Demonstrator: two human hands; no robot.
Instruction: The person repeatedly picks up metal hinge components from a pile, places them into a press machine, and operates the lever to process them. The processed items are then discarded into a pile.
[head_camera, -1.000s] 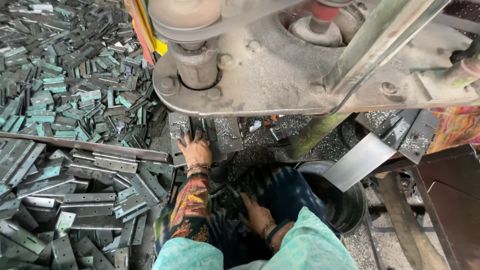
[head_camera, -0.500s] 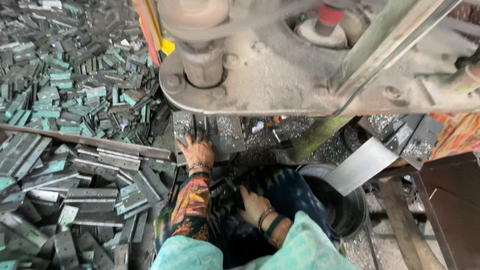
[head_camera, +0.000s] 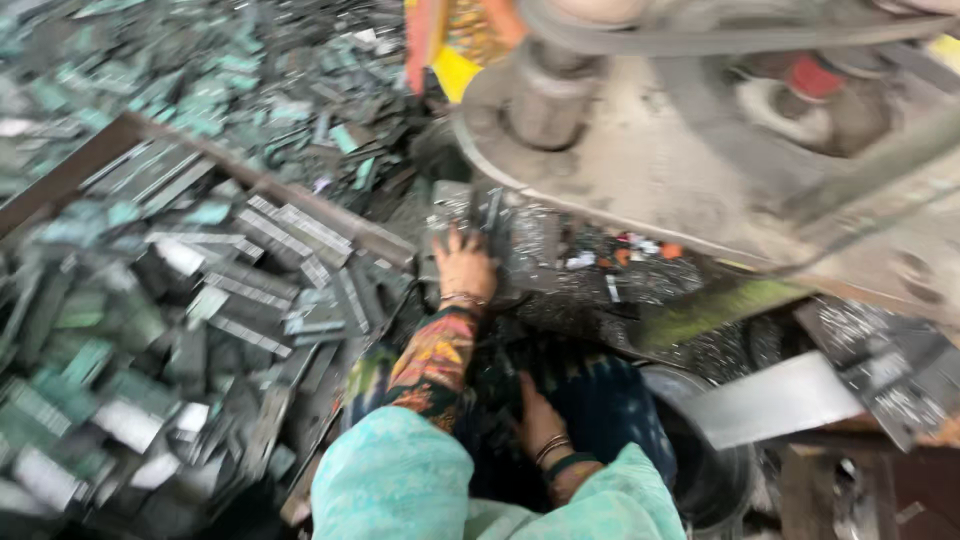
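Metal strips (head_camera: 455, 215) are touched by the left hand (head_camera: 465, 268), fingers spread; right hand (head_camera: 532, 412) grip cannot be told.

Even, diffuse daylight, moderately bright; no hard shadows. Strong motion blur smears the whole view, worst over the metal strips (head_camera: 150, 330) at left and the machine (head_camera: 720, 150) at far right. Faint glare on a near-right metal plate (head_camera: 775, 400).

Flat grey metal strips (head_camera: 480, 225), frame centre.
Stacked flat under the left hand (head_camera: 464, 270), edges blurred, dull finish.
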